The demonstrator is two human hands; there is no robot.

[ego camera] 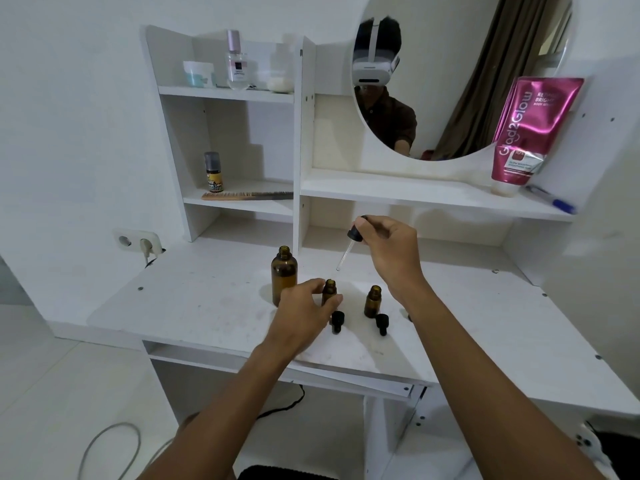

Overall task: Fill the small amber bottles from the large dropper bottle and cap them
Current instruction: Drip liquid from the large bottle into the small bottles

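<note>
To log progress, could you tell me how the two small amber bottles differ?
The left small bottle is held by the left hand, next to the large bottle; the right small bottle stands free, farther away. Both are upright and uncapped, a black cap lying before each.

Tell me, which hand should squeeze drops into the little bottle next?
Probably the right hand: it pinches the dropper, tip pointing down near the open small bottle, which the left hand holds.
</note>
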